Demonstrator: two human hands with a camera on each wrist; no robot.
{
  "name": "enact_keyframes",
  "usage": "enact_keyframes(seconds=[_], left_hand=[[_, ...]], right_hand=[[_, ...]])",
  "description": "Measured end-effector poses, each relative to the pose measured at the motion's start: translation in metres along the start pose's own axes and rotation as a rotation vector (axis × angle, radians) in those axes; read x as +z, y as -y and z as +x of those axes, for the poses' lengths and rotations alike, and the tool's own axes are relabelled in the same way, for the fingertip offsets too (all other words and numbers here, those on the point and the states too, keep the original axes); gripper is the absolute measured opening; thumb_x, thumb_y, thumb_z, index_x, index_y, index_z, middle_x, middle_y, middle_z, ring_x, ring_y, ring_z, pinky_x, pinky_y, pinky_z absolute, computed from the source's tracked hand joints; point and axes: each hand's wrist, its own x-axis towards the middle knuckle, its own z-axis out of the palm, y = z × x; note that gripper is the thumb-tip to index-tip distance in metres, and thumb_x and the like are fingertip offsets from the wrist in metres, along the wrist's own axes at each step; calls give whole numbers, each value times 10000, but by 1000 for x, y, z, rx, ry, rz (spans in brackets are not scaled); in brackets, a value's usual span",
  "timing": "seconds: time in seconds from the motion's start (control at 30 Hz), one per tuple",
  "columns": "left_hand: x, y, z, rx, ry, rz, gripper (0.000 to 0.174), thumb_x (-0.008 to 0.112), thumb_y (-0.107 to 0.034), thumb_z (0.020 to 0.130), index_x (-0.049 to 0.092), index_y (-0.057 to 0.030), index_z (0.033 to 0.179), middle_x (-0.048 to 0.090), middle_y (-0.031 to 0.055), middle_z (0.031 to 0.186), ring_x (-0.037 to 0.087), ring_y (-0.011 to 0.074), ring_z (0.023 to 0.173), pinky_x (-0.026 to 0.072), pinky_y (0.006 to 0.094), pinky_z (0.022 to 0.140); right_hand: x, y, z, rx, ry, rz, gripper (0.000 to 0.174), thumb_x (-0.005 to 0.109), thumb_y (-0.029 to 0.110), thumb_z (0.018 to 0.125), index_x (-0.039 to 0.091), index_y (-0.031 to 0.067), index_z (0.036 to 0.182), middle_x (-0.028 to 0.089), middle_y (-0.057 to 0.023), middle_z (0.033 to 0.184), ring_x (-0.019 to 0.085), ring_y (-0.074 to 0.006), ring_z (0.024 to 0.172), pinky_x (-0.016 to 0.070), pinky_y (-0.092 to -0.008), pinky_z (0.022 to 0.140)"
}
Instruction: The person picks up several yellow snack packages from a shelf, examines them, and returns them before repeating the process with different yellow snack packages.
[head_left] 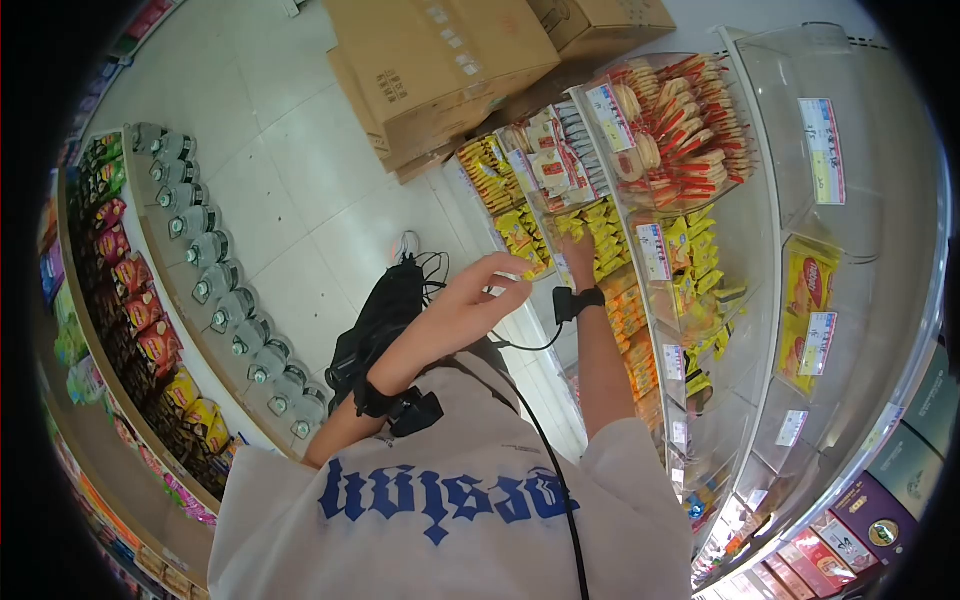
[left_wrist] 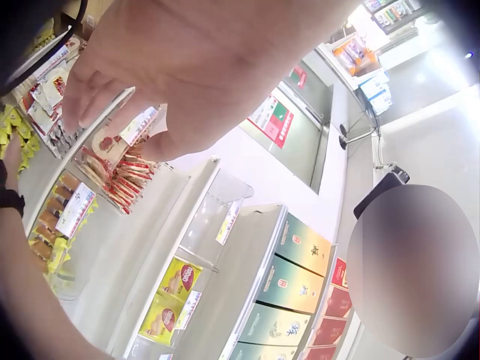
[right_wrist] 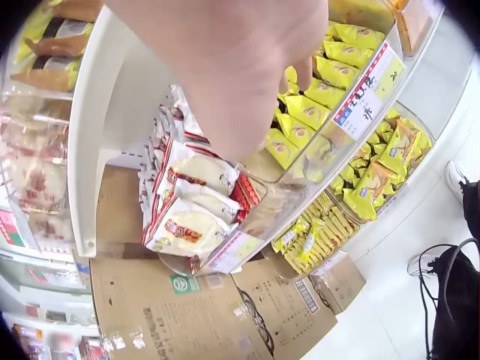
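Note:
The right hand [head_left: 577, 252] reaches into a clear shelf bin of small yellow packets [head_left: 612, 238]. From the right wrist, this hand [right_wrist: 225, 82] covers part of the yellow packets [right_wrist: 307, 111], its fingertips among them; whether it grips one is hidden. Just left of the bin in the head view, the left hand [head_left: 480, 295] hangs in the air with loosely bent fingers, holding nothing. In the left wrist view, the left hand [left_wrist: 180, 67] is large at the top, in front of the shelf of red-and-cream packets [left_wrist: 124, 180].
White-and-red packets [right_wrist: 187, 225] fill the neighbouring bin, with clear dividers and price labels [right_wrist: 369, 91] along the front. Cardboard boxes [head_left: 440, 70] stand beyond the shelf's end. Clear-lidded containers [head_left: 209, 249] line another shelf on the left, across a tiled floor [head_left: 300, 220]. A black cable [head_left: 560, 450] crosses the shirt.

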Motion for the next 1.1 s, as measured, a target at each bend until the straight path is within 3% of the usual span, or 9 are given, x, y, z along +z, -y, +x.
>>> enact_keyframes(seconds=[0.2, 0.33, 0.47, 0.57, 0.67, 0.73, 0.87, 1.0, 1.1], left_hand=[[12, 1, -17, -145, 38, 2, 330, 612, -176, 1021, 569, -51, 1323, 606, 38, 1168, 584, 130, 1081, 481, 262, 899], [13, 18, -37, -60, 3, -57, 349, 618, -142, 1012, 553, -44, 1341, 583, 60, 1239, 583, 155, 1161, 481, 277, 922], [8, 28, -50, -124, -8, -141, 373, 606, -100, 1008, 530, -27, 1365, 580, 78, 1291, 563, 163, 1232, 475, 283, 953], [13, 35, -53, -143, -29, -155, 383, 596, -101, 1012, 525, -23, 1380, 577, 84, 1329, 557, 166, 1253, 473, 280, 952], [19, 38, -51, -106, -47, -141, 375, 592, -105, 1016, 530, -24, 1377, 588, 87, 1319, 562, 163, 1242, 474, 279, 942], [29, 33, -51, -103, -28, -114, 366, 591, -107, 1019, 535, -24, 1371, 600, 90, 1301, 564, 156, 1228, 473, 275, 933], [51, 7, -43, -59, 35, -54, 337, 566, -114, 1031, 547, -29, 1357, 606, 79, 1287, 566, 134, 1192, 468, 263, 910], [79, -15, -23, 17, 167, 23, 325, 548, -138, 1041, 549, -25, 1346, 601, 60, 1304, 575, 151, 1203, 464, 271, 910], [107, -31, -5, 75, 308, 42, 323, 550, -146, 1040, 550, -15, 1336, 612, 46, 1295, 583, 169, 1215, 461, 288, 924]], right_hand=[[-16, -48, 40, 116, -77, 60, 774, 644, 344, 885, 407, -164, 1419, 427, -377, 1463, 394, -481, 1392, 319, -463, 1171], [-28, -45, 55, 45, -97, -116, 853, 640, 425, 895, 358, -134, 1475, 335, -353, 1546, 288, -470, 1463, 239, -455, 1214], [-24, -71, 79, 75, 135, -7, 850, 633, 432, 910, 345, -105, 1502, 293, -330, 1583, 245, -422, 1502, 195, -432, 1233], [-26, -61, 73, 103, 115, -42, 830, 605, 453, 931, 358, -104, 1495, 323, -318, 1575, 279, -417, 1491, 229, -433, 1221], [-26, -68, 82, 56, -111, -136, 843, 590, 514, 942, 383, -101, 1481, 365, -309, 1554, 331, -423, 1463, 272, -438, 1204], [-16, -92, 83, 91, 17, 21, 797, 597, 521, 960, 401, -34, 1498, 469, -270, 1494, 428, -376, 1412, 337, -424, 1157], [-46, 7, -4, -158, 21, 9, 680, 631, 457, 968, 496, -42, 1410, 526, -286, 1427, 474, -397, 1365, 358, -434, 1147], [-103, 42, -95, -334, 415, 342, 414, 667, 241, 981, 590, 25, 1326, 648, -154, 1286, 630, -259, 1186, 490, -371, 1005], [-181, 76, -175, -526, 370, 398, 262, 602, 113, 1012, 642, 17, 1252, 677, -106, 1220, 662, -179, 1090, 518, -310, 928]])
